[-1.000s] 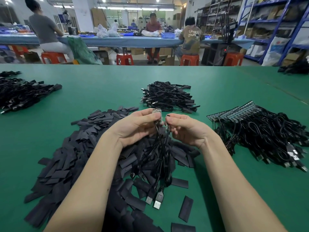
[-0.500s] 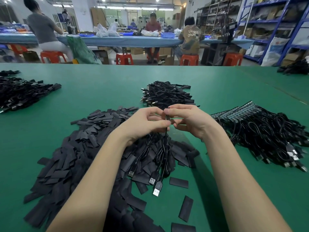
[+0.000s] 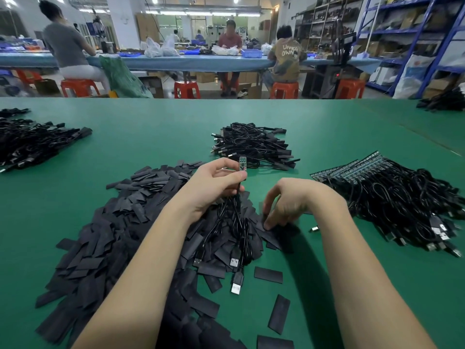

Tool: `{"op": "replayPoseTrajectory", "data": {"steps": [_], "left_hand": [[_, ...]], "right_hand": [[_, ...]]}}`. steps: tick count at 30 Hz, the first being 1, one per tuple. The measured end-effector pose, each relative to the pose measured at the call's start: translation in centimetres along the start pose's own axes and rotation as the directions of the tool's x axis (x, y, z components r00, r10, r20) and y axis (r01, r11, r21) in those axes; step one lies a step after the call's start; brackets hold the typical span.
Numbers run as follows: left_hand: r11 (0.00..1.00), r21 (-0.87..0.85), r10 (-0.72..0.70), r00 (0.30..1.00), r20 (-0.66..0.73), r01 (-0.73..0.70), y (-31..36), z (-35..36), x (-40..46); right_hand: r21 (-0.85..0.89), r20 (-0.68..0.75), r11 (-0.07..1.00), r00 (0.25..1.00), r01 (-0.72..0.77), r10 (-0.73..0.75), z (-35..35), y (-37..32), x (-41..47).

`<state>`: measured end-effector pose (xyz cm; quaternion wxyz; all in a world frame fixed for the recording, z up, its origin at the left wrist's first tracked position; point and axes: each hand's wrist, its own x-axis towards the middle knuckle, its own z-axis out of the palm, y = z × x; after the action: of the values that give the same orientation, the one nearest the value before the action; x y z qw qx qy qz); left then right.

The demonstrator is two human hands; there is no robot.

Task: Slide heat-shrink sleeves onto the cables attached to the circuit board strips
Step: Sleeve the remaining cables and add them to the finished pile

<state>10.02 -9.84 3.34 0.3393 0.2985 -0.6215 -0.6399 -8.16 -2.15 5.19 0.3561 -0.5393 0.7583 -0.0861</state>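
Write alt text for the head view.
The left hand holds a bunch of cables upright, a small circuit board on top, while the right hand reaches down into a pile of black sleeves on a green table.

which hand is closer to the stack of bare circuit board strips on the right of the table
Right. The right hand reaches down into the sleeve pile just left of the strips; the left hand is farther left, holding cables.

"UNKN OWN" on shirt back (image 3: 289, 52)
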Motion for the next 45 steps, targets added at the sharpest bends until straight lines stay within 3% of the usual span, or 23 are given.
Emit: {"op": "replayPoseTrajectory", "data": {"steps": [8, 13, 22, 25, 28, 31, 36, 42, 45], "left_hand": [[0.995, 0.095, -0.006, 0.999, -0.036, 0.009, -0.5, 0.4, 0.3], [0.994, 0.106, -0.017, 1.0, -0.006, 0.018, -0.6, 0.2, 0.4], [0.995, 0.087, -0.06, 0.996, 0.069, 0.054, -0.4, -0.6, 0.3], [0.993, 0.105, -0.072, 0.993, 0.09, 0.063, -0.4, -0.6, 0.4], [0.993, 0.09, -0.082, 0.989, 0.12, 0.071, -0.2, -0.6, 0.3], [0.995, 0.062, -0.081, 0.987, 0.14, 0.073, -0.1, -0.6, 0.2], [0.995, 0.058, -0.09, 0.988, 0.129, 0.083, -0.1, -0.7, 0.2], [0.994, 0.051, -0.099, 0.986, 0.134, 0.093, 0.1, -0.6, 0.0], [0.993, 0.053, -0.108, 0.986, 0.13, 0.102, 0.2, -0.7, -0.1]], "right_hand": [[0.169, -0.084, 0.978, 0.991, 0.119, -0.106, -0.6, 1.0, -0.3], [0.382, -0.099, 0.908, 0.984, 0.175, -0.148, -0.4, 1.6, -0.3], [0.546, -0.157, 0.795, 0.964, 0.264, -0.212, -0.4, 2.4, -0.6], [0.654, -0.204, 0.68, 0.943, 0.332, -0.264, -0.3, 2.2, -0.5], [0.807, -0.314, 0.406, 0.894, 0.428, -0.32, 0.0, 1.2, 0.0], [0.847, -0.394, 0.252, 0.871, 0.468, -0.294, 0.4, 0.6, 0.5], [0.84, -0.483, 0.179, 0.856, 0.512, -0.184, 0.8, 0.1, 1.0], [0.847, -0.501, 0.046, 0.826, 0.529, -0.258, 0.9, -0.2, 0.7], [0.831, -0.514, 0.068, 0.809, 0.552, -0.285, 0.8, 0.1, 0.5]]}}
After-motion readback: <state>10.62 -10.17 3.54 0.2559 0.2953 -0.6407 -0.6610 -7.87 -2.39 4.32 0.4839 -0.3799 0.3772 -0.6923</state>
